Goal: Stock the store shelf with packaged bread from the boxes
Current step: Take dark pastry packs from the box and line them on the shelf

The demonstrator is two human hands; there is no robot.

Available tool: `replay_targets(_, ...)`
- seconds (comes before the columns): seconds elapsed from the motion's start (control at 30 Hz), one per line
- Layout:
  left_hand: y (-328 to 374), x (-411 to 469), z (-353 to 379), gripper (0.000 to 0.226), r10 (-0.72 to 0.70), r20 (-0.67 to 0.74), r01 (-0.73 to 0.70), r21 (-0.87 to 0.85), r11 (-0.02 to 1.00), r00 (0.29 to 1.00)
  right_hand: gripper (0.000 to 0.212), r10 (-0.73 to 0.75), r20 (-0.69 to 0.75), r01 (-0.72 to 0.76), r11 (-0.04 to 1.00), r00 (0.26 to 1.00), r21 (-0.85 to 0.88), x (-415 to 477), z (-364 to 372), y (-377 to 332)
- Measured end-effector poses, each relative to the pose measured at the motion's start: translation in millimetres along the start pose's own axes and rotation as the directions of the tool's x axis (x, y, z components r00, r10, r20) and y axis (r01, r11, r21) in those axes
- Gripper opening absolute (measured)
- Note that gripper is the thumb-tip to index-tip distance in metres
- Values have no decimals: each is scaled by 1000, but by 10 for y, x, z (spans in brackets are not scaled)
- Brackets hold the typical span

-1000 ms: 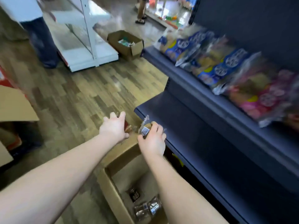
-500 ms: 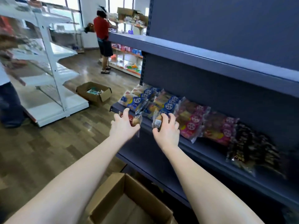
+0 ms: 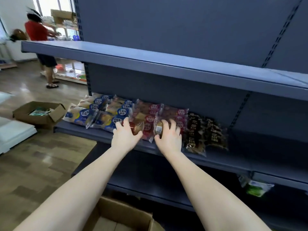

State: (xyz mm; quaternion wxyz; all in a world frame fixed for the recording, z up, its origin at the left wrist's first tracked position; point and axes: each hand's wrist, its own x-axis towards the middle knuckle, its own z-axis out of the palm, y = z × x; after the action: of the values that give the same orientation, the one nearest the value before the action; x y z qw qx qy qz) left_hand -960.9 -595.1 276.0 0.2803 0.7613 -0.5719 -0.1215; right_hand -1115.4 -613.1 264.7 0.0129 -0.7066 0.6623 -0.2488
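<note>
Nearest, at the bottom edge, an open brown cardboard box (image 3: 120,215) shows between the two bare forearms, close to the foot of the dark blue metal shelving. Above it a low blue shelf board (image 3: 150,187) juts forward, and a green and white packet (image 3: 256,188) shows low at the right, under the middle shelf. Both forearms reach over this to the middle blue shelf (image 3: 80,130), where the wrists cross its front lip. The left hand (image 3: 125,136) has its grip curled round a clear-wrapped bread packet with a red label (image 3: 135,128), which sticks out past the fingers to the right. The right hand (image 3: 169,137) holds a clear-wrapped brown bun with a white barcode sticker (image 3: 159,129), which lies at the thumb side of the grip with the fingers spread over it. The two held packets are near each other, whether touching I cannot tell, and sit over the front of a row of pink-labelled bread packets (image 3: 150,112). Left of that row lie blue-labelled bread packets (image 3: 93,112), right of it dark brown packets (image 3: 205,132), and past those the shelf board shows bare blue. The upper blue shelf (image 3: 150,59) overhangs the rows, with a gap above the packets. Farther off, on the wood-pattern floor (image 3: 33,164), stands a second open cardboard box (image 3: 38,112), and beyond it a person in a red top (image 3: 36,30).
</note>
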Motion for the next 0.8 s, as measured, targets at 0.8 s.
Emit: replay_targets(0.8,2582,-421,1261,85,235,76,-235,-3,972,969,66,135,-161,-138,990,978,-12,309,-1133,2576)
